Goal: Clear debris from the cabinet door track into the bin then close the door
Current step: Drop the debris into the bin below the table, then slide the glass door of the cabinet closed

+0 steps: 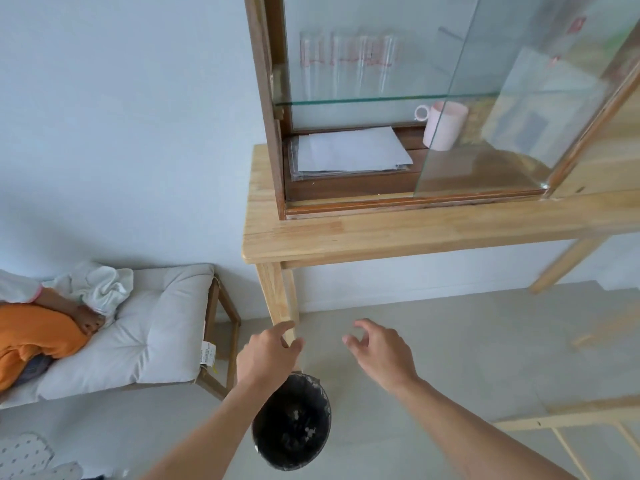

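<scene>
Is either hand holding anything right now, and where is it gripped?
Nothing is held. The left hand and right hand are both open above the bin, fingers loosely spread.

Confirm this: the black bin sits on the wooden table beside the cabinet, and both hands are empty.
Not quite. The head view shows the black bin on the floor below the wooden table, not on it. Both the left hand and right hand are empty.

Black bin on floor by table leg, small bits inside. Left hand above bin, fingers loose, empty. Right hand beside, open, empty. Glass door of cabinet half open. Pink mug and papers inside.
</scene>
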The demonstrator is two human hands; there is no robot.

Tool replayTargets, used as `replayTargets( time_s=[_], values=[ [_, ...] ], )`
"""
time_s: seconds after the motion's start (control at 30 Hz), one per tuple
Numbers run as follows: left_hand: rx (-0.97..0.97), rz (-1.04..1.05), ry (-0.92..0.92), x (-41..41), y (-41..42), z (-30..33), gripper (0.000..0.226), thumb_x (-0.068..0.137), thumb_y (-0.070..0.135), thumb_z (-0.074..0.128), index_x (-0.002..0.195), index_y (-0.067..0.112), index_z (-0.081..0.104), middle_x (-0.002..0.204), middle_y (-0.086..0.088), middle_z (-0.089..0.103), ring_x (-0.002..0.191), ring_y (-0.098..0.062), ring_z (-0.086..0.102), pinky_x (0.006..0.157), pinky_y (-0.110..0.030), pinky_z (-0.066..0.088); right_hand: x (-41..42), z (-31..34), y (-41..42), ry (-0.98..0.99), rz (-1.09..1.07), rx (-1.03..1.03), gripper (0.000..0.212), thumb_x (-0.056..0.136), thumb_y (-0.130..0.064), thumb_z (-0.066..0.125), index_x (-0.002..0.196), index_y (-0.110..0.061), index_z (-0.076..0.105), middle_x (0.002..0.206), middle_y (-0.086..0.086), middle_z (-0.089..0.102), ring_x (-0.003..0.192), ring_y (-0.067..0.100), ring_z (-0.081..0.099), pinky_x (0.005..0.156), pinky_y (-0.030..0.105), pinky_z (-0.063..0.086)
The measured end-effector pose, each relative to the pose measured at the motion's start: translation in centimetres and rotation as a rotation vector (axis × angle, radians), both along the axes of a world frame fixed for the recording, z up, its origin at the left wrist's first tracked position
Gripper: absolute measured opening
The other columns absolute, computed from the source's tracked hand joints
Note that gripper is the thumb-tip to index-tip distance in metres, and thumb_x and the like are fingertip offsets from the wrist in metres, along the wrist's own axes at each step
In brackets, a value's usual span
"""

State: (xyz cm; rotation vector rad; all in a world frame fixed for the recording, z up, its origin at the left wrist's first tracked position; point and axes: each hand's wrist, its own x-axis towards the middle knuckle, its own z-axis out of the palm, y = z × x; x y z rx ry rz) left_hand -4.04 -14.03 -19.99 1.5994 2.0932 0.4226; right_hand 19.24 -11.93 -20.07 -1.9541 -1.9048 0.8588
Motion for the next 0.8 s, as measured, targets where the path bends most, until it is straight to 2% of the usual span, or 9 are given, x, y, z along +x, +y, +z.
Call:
replayTargets(
  time_s=[0.07,0.23,0.37,0.47,0.53,0.63,0.7,0.8],
  values=[
    [0.039,0.003,-0.011,0.9,0.2,3.0,0.046,0.094,0.059,0.062,0.138,0.044,0.064,0.074,0.015,0.069,0.078,-0.013,0.07,0.075,-0.037,0.062,1.2,2.9,0.3,0.013,-0.022,0.028,0.048,0.101,-0.06,0.06,0.139,-0.032,0.067,0.091,-0.017,0.068,0.101,0.019,0.075,0.085,0.033,0.054],
    [0.143,-0.011,-0.02,2.9,1.1,10.0,0.048,0.094,0.061,0.061,0.139,0.046,0.062,0.078,0.016,0.069,0.085,-0.015,0.07,0.08,-0.039,0.061,3.6,9.8,0.9,0.04,-0.085,0.115,0.047,0.101,-0.06,0.059,0.139,-0.033,0.067,0.082,-0.02,0.063,0.103,0.02,0.074,0.082,0.033,0.049],
    [0.223,0.007,-0.05,3.7,2.2,14.7,0.047,0.094,0.061,0.062,0.138,0.045,0.063,0.077,0.017,0.068,0.087,-0.015,0.067,0.079,-0.039,0.058,5.1,14.6,1.8,0.038,-0.112,0.196,0.045,0.101,-0.059,0.059,0.137,-0.033,0.068,0.084,-0.018,0.065,0.102,0.021,0.073,0.085,0.036,0.053],
    [0.307,0.029,-0.089,4.0,3.0,17.9,0.047,0.093,0.06,0.063,0.137,0.044,0.064,0.078,0.02,0.069,0.087,-0.012,0.064,0.075,-0.035,0.051,6.2,18.0,2.9,0.046,-0.132,0.258,0.043,0.102,-0.056,0.06,0.136,-0.032,0.069,0.086,-0.018,0.066,0.104,0.022,0.071,0.084,0.036,0.051],
    [0.39,0.043,-0.096,4.1,3.7,20.3,0.047,0.093,0.058,0.064,0.138,0.043,0.062,0.086,0.021,0.068,0.089,-0.011,0.059,0.076,-0.034,0.044,6.8,20.3,3.8,0.051,-0.147,0.307,0.04,0.102,-0.053,0.061,0.135,-0.031,0.07,0.086,-0.016,0.067,0.103,0.024,0.071,0.084,0.037,0.053],
    [0.509,0.067,-0.092,3.7,4.7,23.7,0.053,0.095,0.05,0.066,0.145,0.038,0.055,0.103,0.018,0.064,0.099,-0.016,0.06,0.08,-0.038,0.05,7.6,23.5,5.1,0.052,-0.179,0.403,0.038,0.103,-0.051,0.062,0.133,-0.03,0.072,0.092,-0.017,0.073,0.107,0.024,0.072,0.086,0.038,0.054],
    [0.536,0.122,-0.081,3.2,5.5,25.5,0.065,0.094,0.049,0.067,0.152,0.036,0.043,0.119,0.01,0.062,0.113,-0.023,0.06,0.083,-0.044,0.053,8.0,25.3,6.1,0.037,-0.203,0.472,0.039,0.103,-0.048,0.063,0.135,-0.028,0.07,0.103,-0.014,0.076,0.115,0.024,0.071,0.087,0.038,0.052],
    [0.501,0.203,-0.102,2.2,6.8,26.6,0.089,0.092,0.051,0.068,0.163,0.031,0.017,0.148,-0.001,0.05,0.133,-0.031,0.048,0.094,-0.053,0.05,9.0,27.2,7.6,-0.054,-0.167,0.567,0.042,0.103,-0.041,0.065,0.142,-0.024,0.065,0.125,-0.004,0.069,0.127,0.029,0.064,0.089,0.042,0.053]
  ],
)
